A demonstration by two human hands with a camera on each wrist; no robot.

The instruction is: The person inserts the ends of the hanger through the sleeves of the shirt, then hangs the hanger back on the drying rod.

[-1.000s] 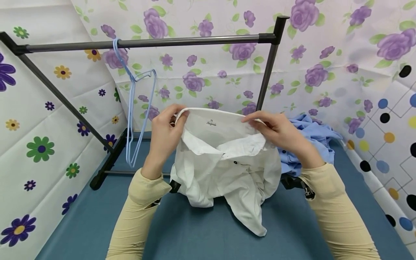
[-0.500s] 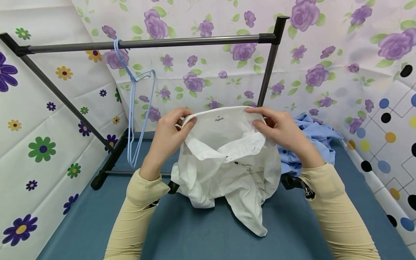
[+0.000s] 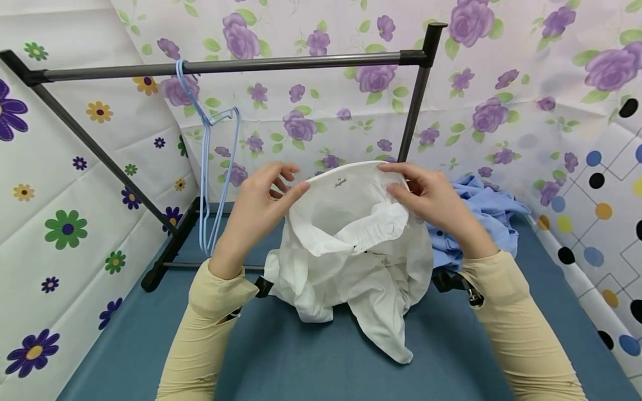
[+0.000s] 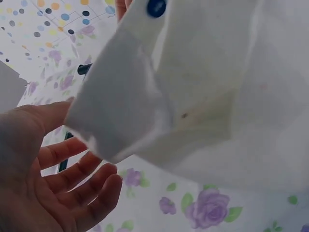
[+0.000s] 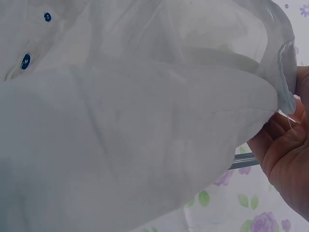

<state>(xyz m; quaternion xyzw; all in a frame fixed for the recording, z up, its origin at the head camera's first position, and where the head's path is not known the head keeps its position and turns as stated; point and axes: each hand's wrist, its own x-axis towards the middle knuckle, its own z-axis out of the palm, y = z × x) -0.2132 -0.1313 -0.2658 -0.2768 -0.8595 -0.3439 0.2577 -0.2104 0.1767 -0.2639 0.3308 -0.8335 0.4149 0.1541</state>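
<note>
A white button-up shirt (image 3: 346, 278) hangs bunched with its neck opening up. Its collar (image 3: 368, 228) and the printed size mark inside the neck face me. My right hand (image 3: 426, 192) pinches the right side of the neck between thumb and fingers. At the left side, my left hand (image 3: 258, 206) has its fingers spread away from the cloth, with the thumb tip right at the neck edge. The left wrist view shows the left hand (image 4: 53, 169) with loose fingers beside a collar point (image 4: 120, 96). Blue buttons (image 5: 25, 61) show on the shirt front in the right wrist view.
A dark garment rack (image 3: 301, 62) stands behind, with light-blue hangers (image 3: 205, 167) on its bar at the left. A crumpled blue shirt (image 3: 481, 217) lies on the blue-covered table (image 3: 321, 367) at the right. Patterned sheets (image 3: 551, 111) enclose the back and sides.
My left hand moved slightly right along the neck edge, then its fingers spread off the cloth. The shirt's left neck side shifted right. My right hand keeps its pinch.
</note>
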